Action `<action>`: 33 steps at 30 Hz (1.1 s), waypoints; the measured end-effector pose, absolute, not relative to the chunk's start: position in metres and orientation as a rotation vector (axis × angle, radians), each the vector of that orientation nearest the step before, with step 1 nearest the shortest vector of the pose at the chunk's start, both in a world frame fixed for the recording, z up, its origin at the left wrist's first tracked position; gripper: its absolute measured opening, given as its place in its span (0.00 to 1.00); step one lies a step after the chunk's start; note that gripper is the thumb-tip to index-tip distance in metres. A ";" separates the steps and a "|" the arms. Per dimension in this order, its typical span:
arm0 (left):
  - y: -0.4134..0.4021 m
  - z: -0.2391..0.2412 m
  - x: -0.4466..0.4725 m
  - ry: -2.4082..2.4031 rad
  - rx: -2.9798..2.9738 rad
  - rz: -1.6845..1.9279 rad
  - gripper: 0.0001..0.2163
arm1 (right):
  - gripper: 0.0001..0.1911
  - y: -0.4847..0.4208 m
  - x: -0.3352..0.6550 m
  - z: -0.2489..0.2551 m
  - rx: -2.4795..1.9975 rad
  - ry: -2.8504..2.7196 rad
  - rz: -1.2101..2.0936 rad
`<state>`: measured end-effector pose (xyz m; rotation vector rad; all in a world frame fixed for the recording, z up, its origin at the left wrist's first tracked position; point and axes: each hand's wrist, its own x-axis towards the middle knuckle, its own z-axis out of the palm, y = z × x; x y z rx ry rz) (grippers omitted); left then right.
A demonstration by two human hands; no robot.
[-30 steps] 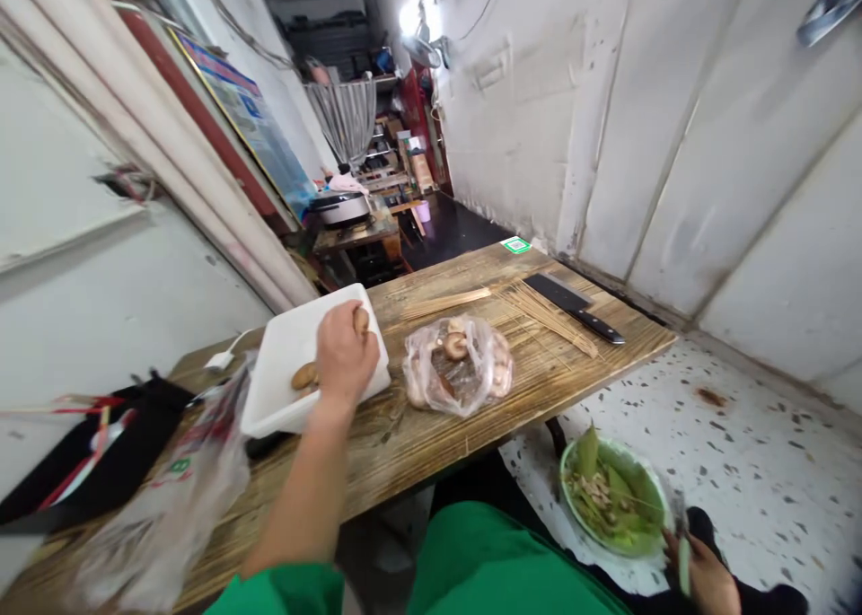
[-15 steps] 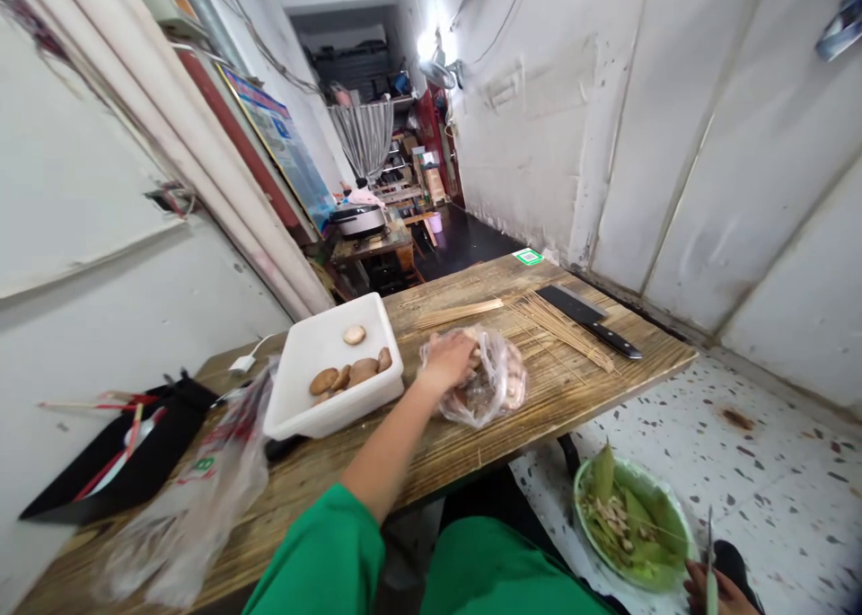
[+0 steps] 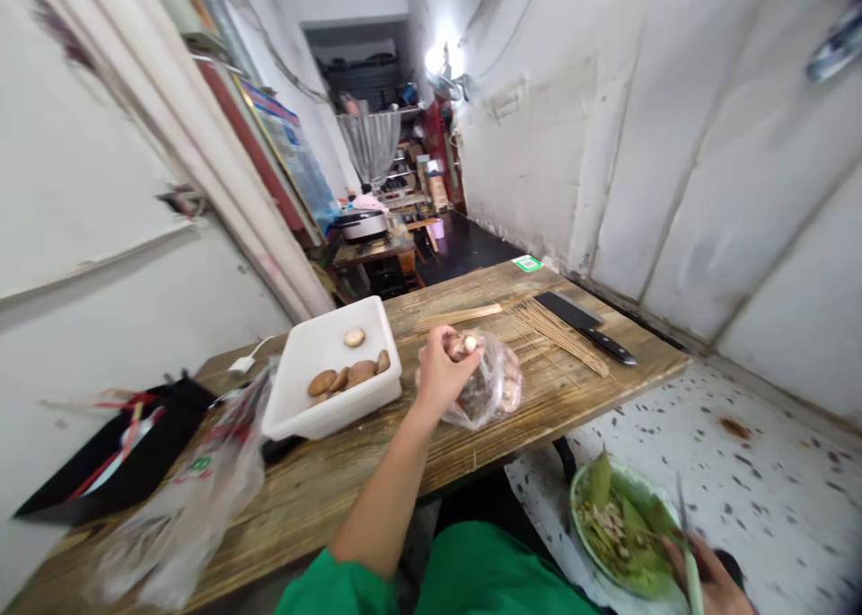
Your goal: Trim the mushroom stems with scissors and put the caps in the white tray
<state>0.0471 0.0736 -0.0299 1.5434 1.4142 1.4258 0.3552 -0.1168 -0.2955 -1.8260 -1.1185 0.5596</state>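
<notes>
My left hand (image 3: 444, 373) is closed on a mushroom (image 3: 466, 344), its pale stem facing up, just above the mouth of a clear plastic bag (image 3: 490, 386). More mushrooms show through the bag's right side. Low at the right, my right hand (image 3: 717, 575) grips a small knife (image 3: 692, 575) with a pale green handle, blade pointing up. Beside it on the floor is a green bowl (image 3: 580, 521) lined with plastic, holding leaves and cut stem pieces. Left of the bag, several brown mushrooms (image 3: 362, 371) lie in a white tub (image 3: 337, 415).
A black cleaver (image 3: 572, 311) and thin wooden skewers (image 3: 562, 335) lie toward the table's right end. Another skewer bundle (image 3: 461, 317) rests behind the bag. At the left are a crumpled plastic bag (image 3: 215, 494) and a black box (image 3: 101, 489) with utensils.
My left hand has risen slightly out of the bag with a mushroom now visible in its fingers. My right hand and the knife have shifted left, over the bowl's edge.
</notes>
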 end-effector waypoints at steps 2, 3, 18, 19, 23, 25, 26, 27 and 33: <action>0.049 -0.038 0.076 1.092 1.324 1.172 0.23 | 0.24 -0.113 0.351 -0.268 -1.836 -1.134 0.528; 0.037 -0.045 0.090 0.963 1.206 1.027 0.24 | 0.24 -0.111 0.349 -0.250 -1.760 -1.219 0.427; -0.005 -0.132 0.184 0.722 0.731 0.761 0.13 | 0.18 -0.130 0.381 -0.148 -1.899 -2.035 -0.216; -0.006 -0.132 0.185 0.722 0.762 0.779 0.15 | 0.19 -0.129 0.381 -0.146 -1.924 -2.050 -0.195; -0.007 -0.132 0.188 0.764 0.893 0.802 0.19 | 0.21 -0.124 0.378 -0.131 -2.047 -2.140 -0.073; -0.007 -0.134 0.188 0.805 0.965 0.799 0.21 | 0.21 -0.122 0.376 -0.122 -2.123 -2.193 -0.017; -0.007 -0.135 0.188 0.826 0.999 0.800 0.22 | 0.21 -0.121 0.375 -0.117 -2.157 -2.220 0.007; -0.006 -0.136 0.188 0.847 1.034 0.805 0.22 | 0.21 -0.120 0.373 -0.113 -2.185 -2.245 0.028; -0.010 -0.144 0.187 0.968 1.185 0.817 0.22 | 0.24 -0.116 0.374 -0.102 -2.233 -2.363 0.096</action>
